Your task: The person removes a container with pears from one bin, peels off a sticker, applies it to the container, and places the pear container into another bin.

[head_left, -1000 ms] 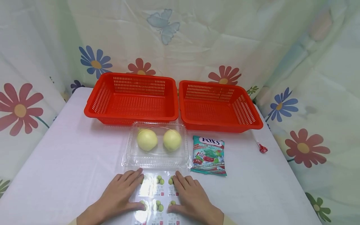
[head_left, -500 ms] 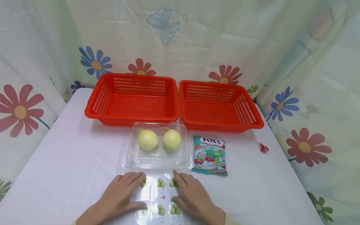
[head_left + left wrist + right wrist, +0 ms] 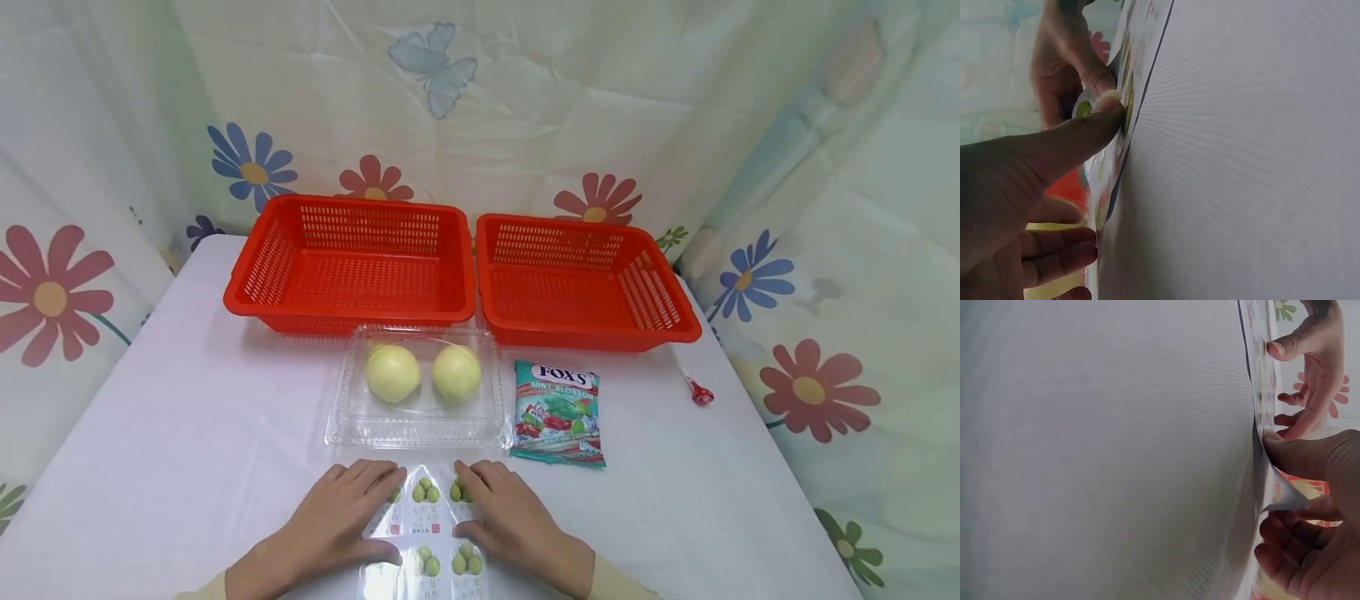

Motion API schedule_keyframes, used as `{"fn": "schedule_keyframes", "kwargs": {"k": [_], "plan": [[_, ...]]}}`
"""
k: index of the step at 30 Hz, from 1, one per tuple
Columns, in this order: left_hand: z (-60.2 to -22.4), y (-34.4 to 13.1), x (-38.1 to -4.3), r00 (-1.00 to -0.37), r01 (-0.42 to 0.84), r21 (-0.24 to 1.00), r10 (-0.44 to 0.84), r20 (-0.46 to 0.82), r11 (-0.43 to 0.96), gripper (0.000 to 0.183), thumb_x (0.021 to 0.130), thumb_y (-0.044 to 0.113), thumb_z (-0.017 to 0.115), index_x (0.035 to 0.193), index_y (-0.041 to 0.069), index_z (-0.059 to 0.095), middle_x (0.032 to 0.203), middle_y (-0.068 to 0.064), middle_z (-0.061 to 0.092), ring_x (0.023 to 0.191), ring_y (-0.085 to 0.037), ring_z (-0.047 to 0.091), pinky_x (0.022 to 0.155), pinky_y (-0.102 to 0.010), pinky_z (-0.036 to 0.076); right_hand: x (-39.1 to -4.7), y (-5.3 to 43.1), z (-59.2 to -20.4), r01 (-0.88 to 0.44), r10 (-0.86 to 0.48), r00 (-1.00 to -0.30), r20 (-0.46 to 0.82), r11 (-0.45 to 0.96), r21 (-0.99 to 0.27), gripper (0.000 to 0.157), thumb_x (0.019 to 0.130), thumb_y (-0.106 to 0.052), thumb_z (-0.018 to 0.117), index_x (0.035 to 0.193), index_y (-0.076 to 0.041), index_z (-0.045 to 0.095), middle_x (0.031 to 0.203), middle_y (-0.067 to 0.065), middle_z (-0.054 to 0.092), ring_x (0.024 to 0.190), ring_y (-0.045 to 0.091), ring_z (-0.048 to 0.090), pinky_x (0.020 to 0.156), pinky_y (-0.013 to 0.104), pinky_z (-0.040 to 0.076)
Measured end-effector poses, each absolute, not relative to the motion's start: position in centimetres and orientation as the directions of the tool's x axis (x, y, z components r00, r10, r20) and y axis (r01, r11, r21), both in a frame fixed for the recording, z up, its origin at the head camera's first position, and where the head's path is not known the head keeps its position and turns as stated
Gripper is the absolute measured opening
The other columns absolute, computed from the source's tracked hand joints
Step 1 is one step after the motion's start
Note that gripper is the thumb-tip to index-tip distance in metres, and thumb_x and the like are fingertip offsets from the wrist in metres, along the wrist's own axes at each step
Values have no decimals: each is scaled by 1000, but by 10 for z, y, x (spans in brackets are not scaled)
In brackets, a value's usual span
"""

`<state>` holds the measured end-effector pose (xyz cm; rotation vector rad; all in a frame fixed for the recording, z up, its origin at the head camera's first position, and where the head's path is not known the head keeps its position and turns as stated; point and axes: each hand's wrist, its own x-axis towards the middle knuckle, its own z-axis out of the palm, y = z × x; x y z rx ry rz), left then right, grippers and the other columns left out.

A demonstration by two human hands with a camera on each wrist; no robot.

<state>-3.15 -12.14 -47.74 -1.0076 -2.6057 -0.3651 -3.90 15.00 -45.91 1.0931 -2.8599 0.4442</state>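
Observation:
A glossy sticker sheet [image 3: 426, 533], printed with green fruits and small writing, lies on the table at the front. My left hand [image 3: 330, 525] rests on its left side, thumb on the surface and fingertips at the far edge. My right hand [image 3: 517, 525] holds the right side. In the right wrist view, the sheet's corner [image 3: 1288, 499] stands bent up against the right index finger, while the right thumb [image 3: 1294, 453] presses the sheet. Its far edge bulges upward between the hands. The left thumb [image 3: 1079, 144] shows in the left wrist view.
Beyond the hands sits a clear plastic box [image 3: 420, 433] with two pale yellow-green round fruits [image 3: 393, 374]. A FOX'S candy bag [image 3: 558, 414] lies to its right. Two red baskets [image 3: 367, 279] stand behind. A red lollipop [image 3: 701, 392] lies at the far right.
The left hand has shifted right over the sheet. The right hand's fingertips have drawn slightly left, and the sheet's far edge has risen into a bulge between the hands.

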Motion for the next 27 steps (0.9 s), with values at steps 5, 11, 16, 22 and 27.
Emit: {"fn": "schedule_keyframes", "kwargs": {"k": [5, 11, 16, 22, 27], "plan": [[-471, -118, -35, -743, 660, 248, 567, 355, 709, 86, 71, 69, 68, 133, 11, 57, 125, 1, 59, 115, -14, 55, 84, -32, 47, -39, 148, -457, -643, -643, -749, 162, 645, -413, 53, 84, -17, 74, 131, -4, 53, 107, -1, 54, 87, 4, 50, 75, 17, 49], [-454, -110, -51, -822, 476, 701, 551, 142, 530, 48, 92, 49, 59, 127, 16, 62, 118, 6, 67, 100, -6, 64, 84, -30, 55, -39, 142, -447, -626, -645, -737, 202, 539, -563, 44, 90, -14, 68, 130, -9, 52, 112, -4, 52, 77, -3, 45, 67, 9, 45], [-437, -112, -64, -807, 236, 913, 590, -6, 332, 23, 95, 38, 59, 104, 21, 71, 80, 6, 69, 59, -2, 61, 54, -25, 55, -41, 137, -435, -659, -635, -716, 288, 480, -580, 41, 91, -16, 68, 129, -12, 53, 114, -4, 55, 77, -2, 49, 69, 8, 47], [-420, -117, -67, -802, 163, 927, 593, -75, 338, 20, 95, 34, 61, 97, 18, 73, 73, 7, 68, 55, -5, 62, 48, -27, 54, -46, 132, -427, -731, -601, -677, 424, 481, -485, 24, 90, -18, 68, 113, -15, 61, 106, -6, 63, 81, 0, 58, 72, 7, 49], [-417, -117, -69, -813, 116, 929, 570, -114, 352, 24, 95, 36, 60, 96, 17, 74, 71, 6, 68, 54, -9, 64, 47, -29, 54, -50, 130, -423, -805, -608, -588, 533, 502, -316, 11, 90, -18, 69, 101, -18, 66, 100, -7, 65, 84, 3, 64, 74, 12, 53]]}}
